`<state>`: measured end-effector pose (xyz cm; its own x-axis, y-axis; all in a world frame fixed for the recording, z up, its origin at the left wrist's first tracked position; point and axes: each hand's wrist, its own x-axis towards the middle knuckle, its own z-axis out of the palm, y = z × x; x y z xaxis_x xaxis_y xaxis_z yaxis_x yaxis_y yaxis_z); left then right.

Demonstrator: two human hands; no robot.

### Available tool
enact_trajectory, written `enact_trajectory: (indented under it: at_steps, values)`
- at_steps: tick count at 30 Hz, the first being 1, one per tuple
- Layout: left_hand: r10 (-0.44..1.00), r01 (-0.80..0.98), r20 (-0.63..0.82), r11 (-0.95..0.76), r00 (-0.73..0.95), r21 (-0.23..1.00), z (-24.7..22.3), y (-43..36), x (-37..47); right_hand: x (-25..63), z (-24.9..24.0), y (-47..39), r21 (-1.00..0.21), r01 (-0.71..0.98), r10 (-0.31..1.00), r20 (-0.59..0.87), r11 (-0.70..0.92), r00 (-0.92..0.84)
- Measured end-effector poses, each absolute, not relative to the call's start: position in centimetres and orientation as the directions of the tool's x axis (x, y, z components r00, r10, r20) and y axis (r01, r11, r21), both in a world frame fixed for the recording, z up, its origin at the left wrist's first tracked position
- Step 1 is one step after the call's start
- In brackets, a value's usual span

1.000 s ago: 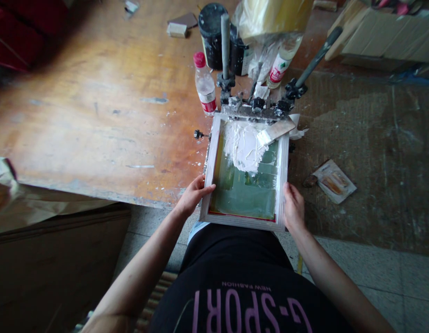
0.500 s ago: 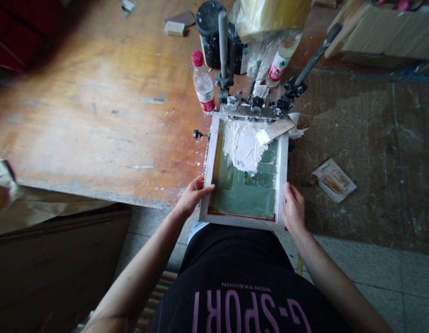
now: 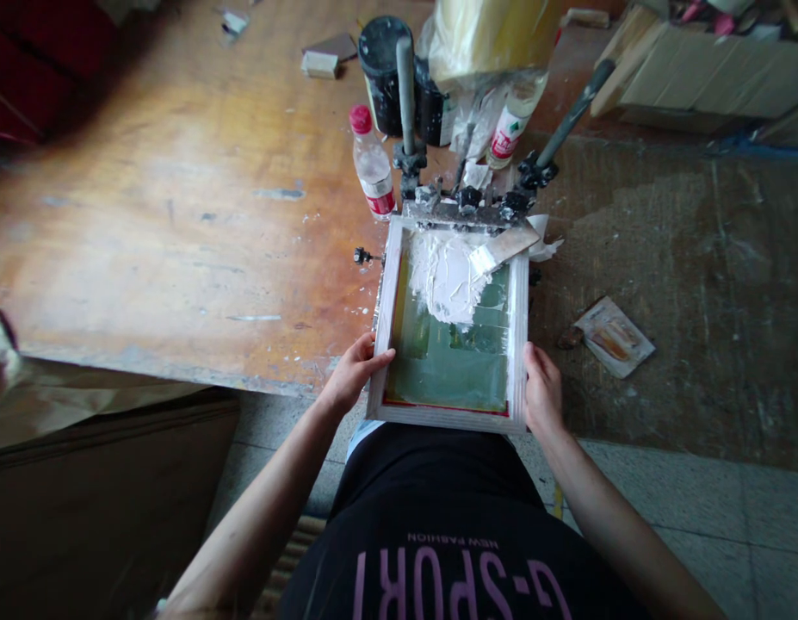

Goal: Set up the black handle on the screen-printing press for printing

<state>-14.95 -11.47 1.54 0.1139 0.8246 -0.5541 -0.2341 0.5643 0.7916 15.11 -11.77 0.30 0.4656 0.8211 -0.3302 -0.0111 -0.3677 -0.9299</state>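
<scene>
A screen printing frame (image 3: 518,336) with pale edges and green mesh sits at the table's front edge, its far end at a metal clamp (image 3: 456,213). My left hand (image 3: 356,370) grips the frame's left side, thumb on top and fingers partly hidden beneath. On the right side, my right hand (image 3: 543,387) holds the frame's outer edge, its fingers partly hidden. Thick white ink (image 3: 443,275) covers the far part of the mesh. Across the far right corner lies a squeegee (image 3: 505,248), its end smeared with the white ink.
Two grey handles (image 3: 405,95) rise from the clamp. Left of it stands a red-capped bottle (image 3: 373,164); behind are black tubs (image 3: 382,73) and another bottle (image 3: 511,125). A small packet (image 3: 615,336) lies on the right, below a cardboard box (image 3: 689,73).
The whole view has shifted slightly, so things appear a little lower and to the left. Both hands keep their hold on the frame, which looks unmoved against the table.
</scene>
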Motion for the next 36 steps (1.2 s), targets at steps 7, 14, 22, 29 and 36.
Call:
enact_trajectory:
  at_steps: [7,14,22,29,36]
  values:
    - [0.821,-0.201,-0.553,0.571,0.142,0.796,2.2,-11.7,-14.9,15.9,0.9,-11.6,-0.923,0.028,0.844,-0.338,-0.384,0.417]
    - [0.836,-0.152,-0.533,0.548,0.127,0.823,3.2,-12.0,-14.7,20.0,0.2,-7.0,-0.948,0.224,0.908,-0.122,-0.225,0.4]
    - [0.836,-0.179,-0.547,0.545,0.043,0.819,6.4,-12.4,-15.0,25.3,-0.8,5.3,-0.572,0.812,0.978,0.211,0.119,0.005]
    - [0.892,-0.105,-0.45,0.443,-0.046,0.89,10.8,-12.3,-15.4,25.8,-3.9,9.9,-0.413,0.896,0.987,0.065,0.161,-0.147]
    - [0.955,-0.009,-0.238,0.24,-0.176,0.971,13.7,-10.7,-16.0,26.3,-3.3,7.9,-0.538,0.839,0.989,0.06,-0.083,0.137]
